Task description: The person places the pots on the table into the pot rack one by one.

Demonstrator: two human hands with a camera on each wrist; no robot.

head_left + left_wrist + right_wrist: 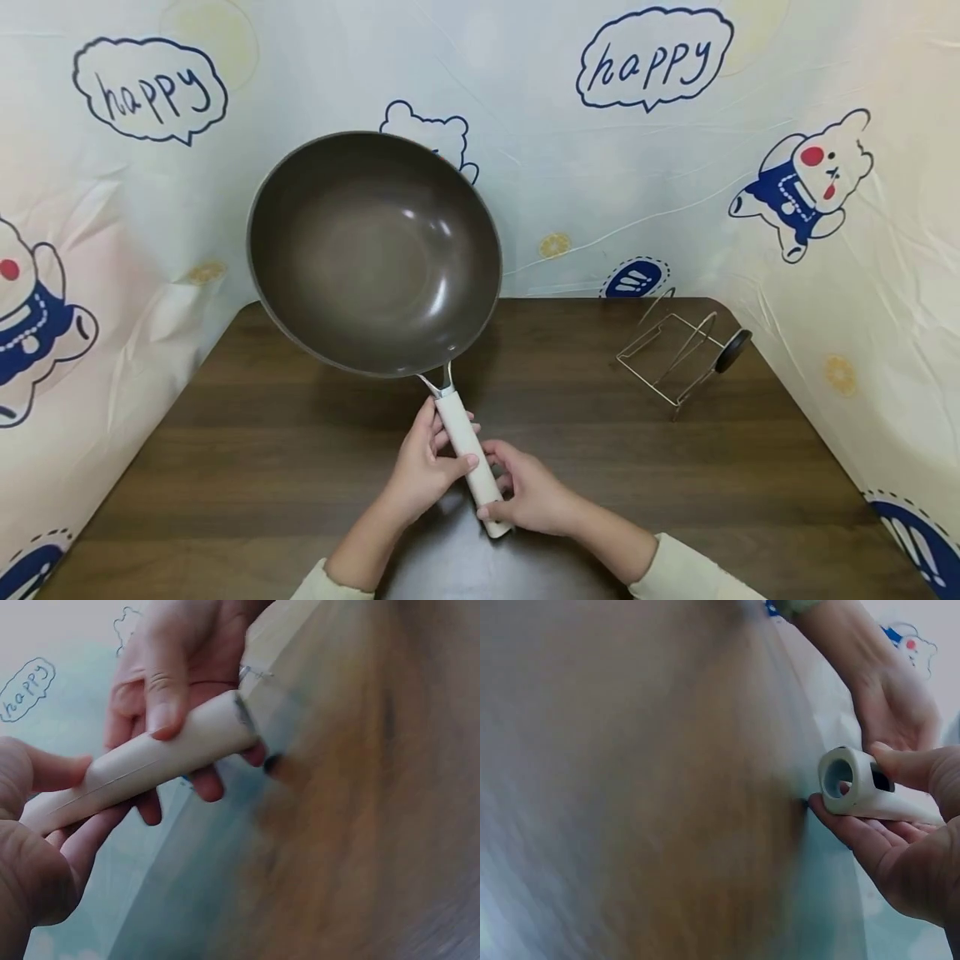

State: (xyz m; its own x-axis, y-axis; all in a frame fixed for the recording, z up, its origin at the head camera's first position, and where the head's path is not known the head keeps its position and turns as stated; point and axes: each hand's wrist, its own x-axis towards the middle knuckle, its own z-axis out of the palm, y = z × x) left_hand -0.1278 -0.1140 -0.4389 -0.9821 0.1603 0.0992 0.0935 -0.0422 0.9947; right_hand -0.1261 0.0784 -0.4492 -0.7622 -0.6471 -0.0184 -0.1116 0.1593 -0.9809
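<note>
A deep frying pan (352, 250) with a brown-grey inside is raised above the table, its bowl facing me. My left hand (423, 462) grips the upper part of its cream handle (468, 446), thumb across the front. Lower down, my right hand (536, 492) holds the handle near its end between thumb and fingers. Seen in the left wrist view, the right thumb (163, 705) presses on the handle. A hollow opening shows in the end of the handle (855, 802) in the right wrist view, with the right hand (915, 855) around it.
A thin wire rack (675, 354) with a black round piece (732, 351) lies on the dark wooden table (300, 500) at the right. Behind and at both sides hangs a pale cloth (510, 75) printed with bears and the word "happy".
</note>
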